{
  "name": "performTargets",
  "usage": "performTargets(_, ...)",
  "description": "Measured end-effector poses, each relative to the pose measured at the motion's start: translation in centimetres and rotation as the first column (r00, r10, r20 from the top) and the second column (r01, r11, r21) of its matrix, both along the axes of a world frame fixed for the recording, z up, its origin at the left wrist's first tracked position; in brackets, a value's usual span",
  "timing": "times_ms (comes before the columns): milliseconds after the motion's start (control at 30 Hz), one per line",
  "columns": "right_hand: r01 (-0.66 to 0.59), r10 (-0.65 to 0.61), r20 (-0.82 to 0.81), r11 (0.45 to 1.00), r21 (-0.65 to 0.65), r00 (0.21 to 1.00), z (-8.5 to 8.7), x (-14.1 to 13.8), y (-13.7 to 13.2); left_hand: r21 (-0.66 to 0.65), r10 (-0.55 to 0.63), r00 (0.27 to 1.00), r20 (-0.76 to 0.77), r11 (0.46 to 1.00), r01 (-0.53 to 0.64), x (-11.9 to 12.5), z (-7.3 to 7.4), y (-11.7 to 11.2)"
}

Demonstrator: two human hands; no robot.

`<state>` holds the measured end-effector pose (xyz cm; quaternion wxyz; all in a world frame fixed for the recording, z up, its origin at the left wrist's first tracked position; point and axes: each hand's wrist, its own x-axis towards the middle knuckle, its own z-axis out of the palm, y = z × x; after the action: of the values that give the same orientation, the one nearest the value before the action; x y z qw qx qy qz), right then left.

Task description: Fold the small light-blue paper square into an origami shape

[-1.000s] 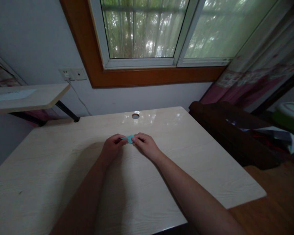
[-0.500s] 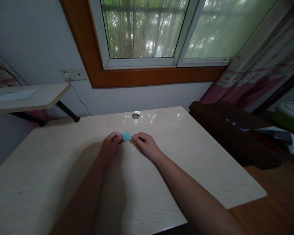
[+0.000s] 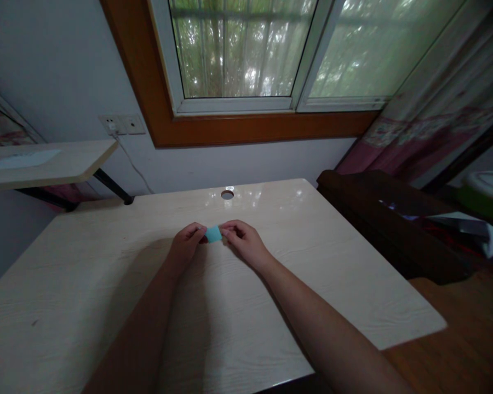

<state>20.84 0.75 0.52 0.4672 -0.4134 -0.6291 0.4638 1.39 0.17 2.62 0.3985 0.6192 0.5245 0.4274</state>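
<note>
Pinching turquoise paper [image 3: 213, 234], left hand [image 3: 186, 242]; right hand [image 3: 245, 241] beside.

Paper [image 3: 213, 235] between left hand [image 3: 186, 241] and right hand [image 3: 243, 238], over the bench [image 3: 332, 284], hole [image 3: 227, 195] in the bench behind them, shelf [image 3: 82, 167] at back left, sheet [image 3: 22, 158] on it, window [image 3: 238, 54] behind the bench, curtain [image 3: 419, 112] to its right.

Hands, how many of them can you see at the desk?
2: the left hand grips the left end of the small blue piece, and the right hand is at its right edge. Neither is fully hidden.
</note>
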Motion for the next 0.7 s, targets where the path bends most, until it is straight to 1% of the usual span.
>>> performTargets(67, -0.023, 0.022, -0.046, 1.000, -0.017, 0.999, -0.03, -0.03, -0.02, -0.002, -0.008, 1.000, 0.005, 1.000, 0.008, 0.00, -0.02, 0.00)
performTargets(133, -0.039, 0.039, -0.045, 0.999, 0.002, 0.998, 0.05, 0.05, -0.06, -0.007, -0.012, 1.000, 0.011, 1.000, 0.012, -0.02, -0.13, 0.01)
performTargets(267, -0.066, 0.059, 0.052, 0.989, 0.134, 0.997, 0.55, 0.35, -0.18, -0.028, -0.006, 1.000, 0.003, 1.000, 0.006, -0.06, -0.48, 0.04)
performTargets(333, -0.079, 0.063, 0.095, 0.981, 0.178, 0.993, 0.82, 0.42, -0.28, -0.022, 0.002, 1.000, 0.007, 1.000, -0.001, -0.08, -0.65, 0.08)
performTargets(400, -0.083, 0.064, 0.113, 0.981, 0.175, 0.992, 0.96, 0.38, -0.39, -0.005, 0.011, 1.000, 0.009, 1.000, -0.011, -0.12, -0.77, 0.16)
performTargets(500, -0.072, 0.065, 0.072, 0.991, 0.109, 0.995, 0.81, 0.14, -0.49, 0.011, 0.023, 1.000, -0.008, 1.000, -0.023, -0.15, -0.80, 0.23)
performTargets(567, -0.048, 0.043, 0.056, 0.996, 0.076, 0.997, 0.59, -0.01, -0.47, 0.006, 0.022, 1.000, -0.005, 1.000, -0.022, -0.13, -0.71, 0.20)
performTargets(633, -0.021, 0.012, 0.101, 0.996, 0.089, 0.995, 0.40, -0.08, -0.38, 0.002, 0.008, 1.000, 0.010, 1.000, -0.008, -0.10, -0.63, 0.16)
performTargets(700, -0.037, 0.014, 0.185, 0.992, 0.122, 0.983, 0.29, -0.05, -0.26, 0.003, -0.005, 1.000, 0.027, 1.000, 0.005, -0.06, -0.65, 0.17)
